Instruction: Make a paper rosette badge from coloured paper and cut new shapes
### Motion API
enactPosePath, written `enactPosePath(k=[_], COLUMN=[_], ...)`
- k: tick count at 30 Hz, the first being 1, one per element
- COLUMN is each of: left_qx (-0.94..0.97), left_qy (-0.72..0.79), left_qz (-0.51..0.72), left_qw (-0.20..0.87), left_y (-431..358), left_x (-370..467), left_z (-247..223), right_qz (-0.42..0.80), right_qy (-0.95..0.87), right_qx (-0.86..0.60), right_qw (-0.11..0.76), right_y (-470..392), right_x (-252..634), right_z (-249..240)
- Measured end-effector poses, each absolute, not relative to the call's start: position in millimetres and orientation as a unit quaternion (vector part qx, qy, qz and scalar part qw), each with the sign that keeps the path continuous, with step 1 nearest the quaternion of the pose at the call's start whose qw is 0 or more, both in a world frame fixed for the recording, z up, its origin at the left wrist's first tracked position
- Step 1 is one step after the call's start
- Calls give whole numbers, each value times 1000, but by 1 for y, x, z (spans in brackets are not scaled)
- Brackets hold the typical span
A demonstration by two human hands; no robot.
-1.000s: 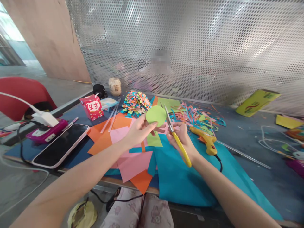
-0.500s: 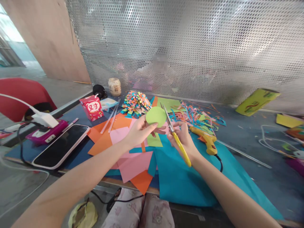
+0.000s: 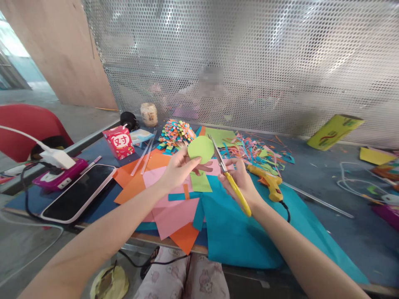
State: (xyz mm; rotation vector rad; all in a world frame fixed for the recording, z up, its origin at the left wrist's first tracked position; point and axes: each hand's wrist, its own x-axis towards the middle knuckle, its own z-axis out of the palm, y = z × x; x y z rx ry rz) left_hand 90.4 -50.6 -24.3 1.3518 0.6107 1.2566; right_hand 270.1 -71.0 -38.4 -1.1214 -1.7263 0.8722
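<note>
Between the thumb and fingers of my left hand (image 3: 179, 168) is a round green paper disc (image 3: 201, 149), held up above the table. My right hand (image 3: 240, 182) grips yellow-handled scissors (image 3: 235, 189), their blades pointing up and away beside the disc's right edge. Under my hands lie overlapping sheets: orange paper (image 3: 132, 189), pink paper (image 3: 176, 216) and a large blue sheet (image 3: 243, 236). Behind the disc sits a fringed multicoloured paper pompom (image 3: 177, 135).
A yellow glue gun (image 3: 269, 182) lies right of my right hand, near a heap of paper strips (image 3: 258, 151). On the left are a phone (image 3: 79, 193), a purple power strip (image 3: 60, 174) and a red packet (image 3: 120, 142). A perforated metal panel (image 3: 255, 62) stands behind.
The green disc and my left hand have shifted slightly left, leaving a little more space from the scissor blades. My right hand keeps its hold on the scissors.
</note>
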Motion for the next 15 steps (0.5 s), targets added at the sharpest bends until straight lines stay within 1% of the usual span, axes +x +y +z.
enactPosePath(k=[8,15], left_qx=[558,568], left_qy=[272,268], left_qz=[566,567], left_qw=[543,533], left_y=[-47,-45], left_x=[86,84], left_z=[-25,-26], right_qz=[343,327], right_qy=[-696,-704], right_qx=[-469,-462], right_qw=[422,429], right_y=[-70,-70], right_x=[272,271], right_z=[-38,-38])
